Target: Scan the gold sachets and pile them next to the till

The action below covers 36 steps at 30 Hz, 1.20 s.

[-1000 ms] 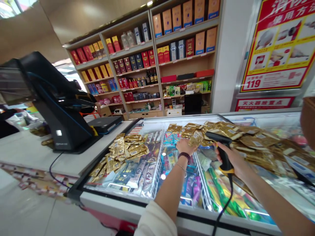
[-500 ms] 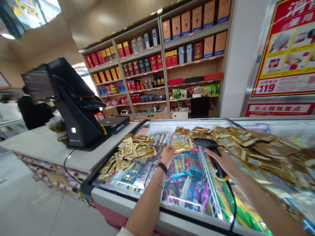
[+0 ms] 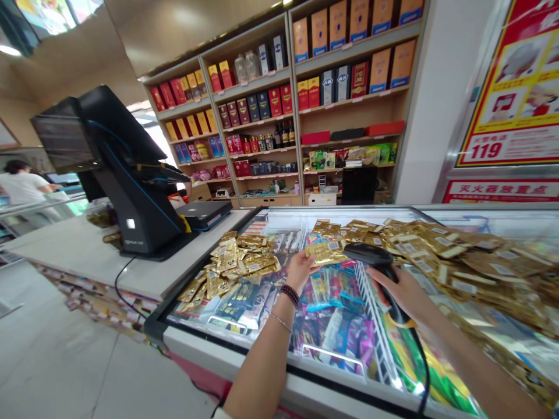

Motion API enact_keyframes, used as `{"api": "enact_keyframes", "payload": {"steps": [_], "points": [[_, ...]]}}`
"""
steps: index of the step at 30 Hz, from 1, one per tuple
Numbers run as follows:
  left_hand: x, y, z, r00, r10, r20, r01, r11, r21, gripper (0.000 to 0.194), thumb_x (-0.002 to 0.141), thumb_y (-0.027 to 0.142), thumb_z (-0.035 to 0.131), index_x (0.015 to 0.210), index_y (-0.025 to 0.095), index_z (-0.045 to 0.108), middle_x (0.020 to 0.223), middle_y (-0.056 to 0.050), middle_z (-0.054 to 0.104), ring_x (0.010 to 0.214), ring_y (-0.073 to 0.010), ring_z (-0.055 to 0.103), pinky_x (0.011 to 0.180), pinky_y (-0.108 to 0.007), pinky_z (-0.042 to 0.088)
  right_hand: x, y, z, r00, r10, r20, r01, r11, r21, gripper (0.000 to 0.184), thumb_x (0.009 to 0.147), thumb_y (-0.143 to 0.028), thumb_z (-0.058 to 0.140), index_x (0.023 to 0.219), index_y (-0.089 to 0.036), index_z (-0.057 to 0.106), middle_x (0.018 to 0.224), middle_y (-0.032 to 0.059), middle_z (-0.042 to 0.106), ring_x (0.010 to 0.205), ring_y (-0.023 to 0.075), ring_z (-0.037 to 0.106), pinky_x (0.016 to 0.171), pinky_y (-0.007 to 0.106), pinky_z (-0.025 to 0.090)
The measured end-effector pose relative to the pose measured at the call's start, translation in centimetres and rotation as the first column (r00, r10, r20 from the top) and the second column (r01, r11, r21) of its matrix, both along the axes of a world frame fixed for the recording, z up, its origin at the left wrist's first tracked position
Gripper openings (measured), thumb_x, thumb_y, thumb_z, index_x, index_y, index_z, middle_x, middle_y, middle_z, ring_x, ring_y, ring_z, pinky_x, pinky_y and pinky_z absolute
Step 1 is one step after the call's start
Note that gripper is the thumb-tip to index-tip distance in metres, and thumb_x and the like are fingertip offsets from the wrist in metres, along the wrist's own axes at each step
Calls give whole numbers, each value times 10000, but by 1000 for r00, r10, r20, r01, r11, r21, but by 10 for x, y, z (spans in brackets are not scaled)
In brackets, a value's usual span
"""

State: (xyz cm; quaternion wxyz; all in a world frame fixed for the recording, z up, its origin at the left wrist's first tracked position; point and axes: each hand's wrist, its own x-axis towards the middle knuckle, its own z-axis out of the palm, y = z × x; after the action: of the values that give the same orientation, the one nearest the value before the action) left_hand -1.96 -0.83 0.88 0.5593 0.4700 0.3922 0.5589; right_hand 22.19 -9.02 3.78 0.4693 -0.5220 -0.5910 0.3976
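Note:
Over the glass-topped chest freezer (image 3: 220,344), my left hand (image 3: 300,271) grips a gold foil packet (image 3: 325,253) by its left end; a white label with a barcode faces up near the packet's right end. My right hand (image 3: 404,291) is wrapped round the handle of a black corded barcode scanner (image 3: 384,273). The scanner's head is close to the packet's right end. A pile of gold packets (image 3: 454,250) lies on the glass at the right and back. Another pile of gold packets (image 3: 238,259) is at the left.
Left of the freezer, a counter (image 3: 174,273) carries a black point-of-sale terminal (image 3: 140,221) and a flat black box (image 3: 207,214). Behind stand shelves (image 3: 301,116) of boxed goods and bottles. A person (image 3: 24,186) is at the far left. The scanner's cable (image 3: 423,361) hangs toward the front edge.
My left hand has picked up a gold packet from the back pile and moved left with it, holding it flat before the scanner. Over the last half second both hands have hardly moved.

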Motion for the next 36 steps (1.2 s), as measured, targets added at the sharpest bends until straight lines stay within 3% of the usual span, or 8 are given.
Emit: {"api": "enact_keyframes", "payload": {"steps": [5,11,17,21,25,29,33,36], "points": [[-2,-1,2,1000,7,-9,-7,1000,-20,239,804,287,819,979,144,740,1000,-97,797,953,-250,772,964,-462,611,1,-2,2,999,11,54,-10,1000,-11,447,843,-590,676,605,-229,563,433,8,584,380,126,499,451,268,391],[-1,2,0,999,34,-12,-34,998,-46,235,789,286,827,952,154,719,931,-80,789,925,-244,769,927,-448,622,-4,0,3,999,26,-22,-26,999,-22,455,818,-602,702,603,-223,570,434,4,569,385,125,491,447,264,381],[-12,7,-6,986,167,-23,-167,986,-1,324,807,269,773,1092,181,645,924,-59,766,873,-219,758,833,-396,643,-23,15,-3,975,-28,-220,5,994,-106,450,730,-605,774,609,-216,583,473,5,553,368,119,455,388,261,345],[-51,7,-4,931,350,-102,-339,934,112,395,854,217,683,1237,217,589,986,-45,737,888,-188,740,764,-321,639,-47,29,-2,939,-52,-340,2,989,-145,409,650,-544,854,666,-206,625,535,10,576,379,112,459,365,250,346],[-110,-1,9,718,625,-305,-558,780,283,473,895,207,634,1359,232,548,923,-27,715,832,-172,714,814,-325,615,-82,43,1,887,-50,-460,-46,980,-195,406,575,-496,902,703,-213,640,539,1,578,373,118,454,331,245,343],[-167,-11,27,430,726,-537,-601,674,430,383,923,151,588,1301,210,615,1046,-71,734,937,-202,707,940,-375,556,-119,54,-3,843,-43,-536,-100,967,-234,394,591,-457,910,721,-206,636,565,-5,594,393,110,471,324,223,354],[-200,-16,40,125,627,-769,-486,714,503,308,915,159,629,1212,180,709,1180,-126,728,1140,-252,652,1051,-384,468,-136,59,-16,825,-29,-565,-122,966,-229,370,643,-442,899,735,-189,645,578,-1,592,416,106,490,339,210,375],[-209,-16,42,-89,509,-856,-412,764,497,303,919,301,676,1186,182,757,1162,-154,716,1188,-300,603,1077,-421,423,-135,56,-20,837,-29,-547,-119,965,-233,374,621,-423,907,750,-190,645,568,-2,592,409,112,489,330,214,375]]}}
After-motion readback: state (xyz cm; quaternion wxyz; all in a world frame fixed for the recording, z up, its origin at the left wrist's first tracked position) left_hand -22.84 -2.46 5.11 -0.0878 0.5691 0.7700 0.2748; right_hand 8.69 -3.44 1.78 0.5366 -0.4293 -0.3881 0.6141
